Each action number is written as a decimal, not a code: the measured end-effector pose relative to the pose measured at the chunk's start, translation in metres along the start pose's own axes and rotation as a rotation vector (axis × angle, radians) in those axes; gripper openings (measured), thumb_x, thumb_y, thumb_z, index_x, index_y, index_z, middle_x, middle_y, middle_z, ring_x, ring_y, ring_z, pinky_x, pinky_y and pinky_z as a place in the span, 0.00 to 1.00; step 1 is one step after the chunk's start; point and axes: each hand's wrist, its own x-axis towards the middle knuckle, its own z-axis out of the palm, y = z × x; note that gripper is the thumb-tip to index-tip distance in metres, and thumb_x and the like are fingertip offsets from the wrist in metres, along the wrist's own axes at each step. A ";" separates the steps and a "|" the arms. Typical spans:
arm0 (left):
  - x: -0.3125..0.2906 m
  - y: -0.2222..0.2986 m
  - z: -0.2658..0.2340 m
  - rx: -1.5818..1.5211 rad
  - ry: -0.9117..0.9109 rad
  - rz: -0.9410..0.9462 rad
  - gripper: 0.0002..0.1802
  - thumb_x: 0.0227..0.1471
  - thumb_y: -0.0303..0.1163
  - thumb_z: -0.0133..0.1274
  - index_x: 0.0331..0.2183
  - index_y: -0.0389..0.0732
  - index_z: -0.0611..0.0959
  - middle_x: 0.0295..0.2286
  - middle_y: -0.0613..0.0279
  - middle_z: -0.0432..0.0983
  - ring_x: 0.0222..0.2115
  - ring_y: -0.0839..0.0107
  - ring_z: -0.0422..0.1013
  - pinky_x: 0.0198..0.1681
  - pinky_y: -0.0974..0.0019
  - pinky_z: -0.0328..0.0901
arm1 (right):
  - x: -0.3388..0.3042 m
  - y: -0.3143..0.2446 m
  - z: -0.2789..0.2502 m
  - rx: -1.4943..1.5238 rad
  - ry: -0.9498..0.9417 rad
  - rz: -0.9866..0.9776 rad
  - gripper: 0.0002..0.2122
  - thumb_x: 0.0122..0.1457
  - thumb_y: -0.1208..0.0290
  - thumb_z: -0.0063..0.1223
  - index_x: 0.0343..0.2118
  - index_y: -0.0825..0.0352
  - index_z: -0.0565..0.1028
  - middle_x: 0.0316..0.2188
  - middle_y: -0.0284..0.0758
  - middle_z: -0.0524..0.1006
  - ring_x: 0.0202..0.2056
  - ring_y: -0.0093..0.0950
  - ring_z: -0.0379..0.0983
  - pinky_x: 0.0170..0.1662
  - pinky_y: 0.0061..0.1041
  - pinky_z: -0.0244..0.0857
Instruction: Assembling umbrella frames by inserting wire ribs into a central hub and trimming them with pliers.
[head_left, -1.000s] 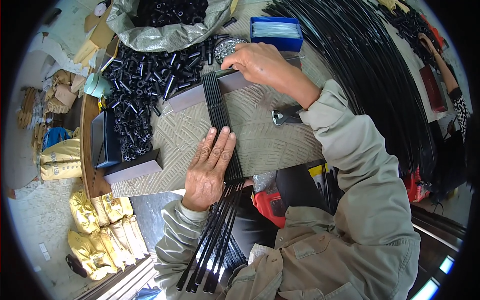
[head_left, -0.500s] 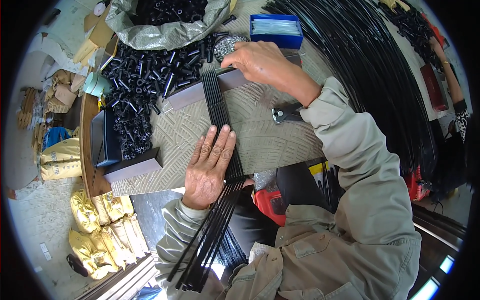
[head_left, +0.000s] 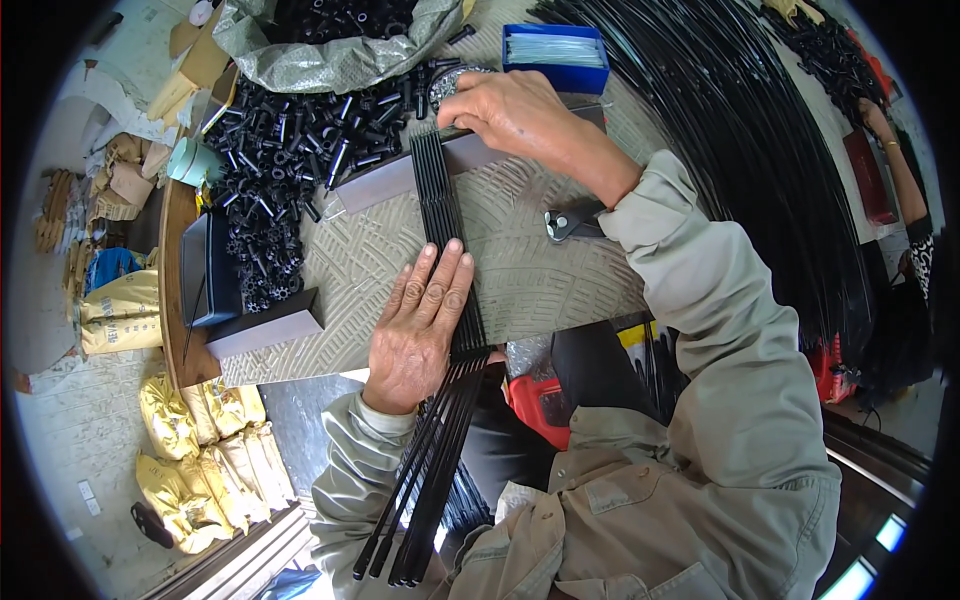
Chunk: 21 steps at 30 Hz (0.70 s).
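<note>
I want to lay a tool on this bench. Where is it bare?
Bare patterned mat lies between the left hand and the grey bar; another patch sits right of the rod bundle, below the pliers. Crowded: the black fittings pile upper left.

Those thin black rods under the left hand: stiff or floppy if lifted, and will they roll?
The black rods are probably springy: their free ends splay past the bench edge. Likely to roll or scatter, since the left hand presses them flat and the right hand squares their ends. Probably light.
</note>
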 end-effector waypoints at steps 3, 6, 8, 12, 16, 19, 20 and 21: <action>-0.001 0.000 0.002 0.012 -0.007 -0.003 0.50 0.33 0.61 0.50 0.53 0.39 0.62 0.54 0.55 0.54 0.56 0.57 0.50 0.57 0.57 0.48 | 0.001 0.000 0.001 0.040 -0.006 -0.013 0.04 0.48 0.75 0.49 0.26 0.60 0.75 0.25 0.34 0.73 0.28 0.35 0.72 0.27 0.35 0.63; -0.002 0.001 -0.001 0.020 -0.008 0.001 0.50 0.32 0.62 0.50 0.53 0.40 0.62 0.55 0.55 0.53 0.56 0.58 0.50 0.57 0.57 0.48 | 0.002 0.000 0.009 0.048 0.011 -0.016 0.03 0.49 0.73 0.50 0.27 0.61 0.74 0.24 0.32 0.72 0.27 0.34 0.71 0.26 0.32 0.63; -0.001 0.002 -0.004 0.018 -0.008 0.018 0.50 0.31 0.62 0.49 0.53 0.41 0.62 0.54 0.56 0.53 0.56 0.58 0.50 0.57 0.57 0.48 | 0.003 -0.002 0.010 0.053 0.018 -0.019 0.03 0.50 0.72 0.50 0.27 0.62 0.74 0.24 0.31 0.71 0.27 0.33 0.71 0.26 0.31 0.63; -0.002 0.002 -0.008 -0.018 -0.009 0.031 0.49 0.31 0.62 0.49 0.53 0.42 0.63 0.54 0.55 0.54 0.56 0.57 0.51 0.56 0.58 0.50 | 0.000 -0.005 0.000 0.138 0.114 -0.018 0.02 0.50 0.72 0.49 0.26 0.63 0.73 0.24 0.31 0.72 0.29 0.33 0.71 0.28 0.31 0.63; -0.004 -0.002 -0.003 -0.032 0.014 0.057 0.51 0.30 0.64 0.50 0.51 0.37 0.65 0.53 0.49 0.56 0.55 0.52 0.51 0.55 0.58 0.52 | -0.005 0.007 -0.019 -0.171 -0.148 0.029 0.02 0.50 0.73 0.48 0.26 0.63 0.72 0.25 0.32 0.73 0.31 0.33 0.71 0.31 0.32 0.63; -0.003 -0.003 -0.002 -0.055 0.041 0.054 0.50 0.32 0.63 0.51 0.51 0.37 0.65 0.53 0.50 0.56 0.55 0.53 0.52 0.54 0.59 0.53 | -0.001 0.009 -0.017 -0.152 -0.172 0.025 0.03 0.50 0.73 0.47 0.26 0.64 0.71 0.25 0.33 0.73 0.30 0.34 0.70 0.33 0.33 0.63; -0.004 -0.003 -0.002 -0.066 0.053 0.053 0.49 0.33 0.62 0.52 0.51 0.37 0.65 0.53 0.50 0.56 0.54 0.53 0.52 0.54 0.59 0.53 | 0.000 0.008 -0.015 -0.151 -0.175 0.018 0.03 0.50 0.73 0.47 0.26 0.64 0.71 0.25 0.33 0.73 0.30 0.34 0.70 0.33 0.33 0.63; -0.004 -0.003 -0.003 -0.067 0.057 0.047 0.49 0.33 0.62 0.52 0.51 0.37 0.65 0.53 0.50 0.56 0.54 0.53 0.52 0.54 0.59 0.53 | 0.000 0.006 -0.013 -0.112 -0.167 0.021 0.03 0.50 0.73 0.46 0.27 0.64 0.72 0.25 0.33 0.73 0.30 0.35 0.70 0.32 0.32 0.63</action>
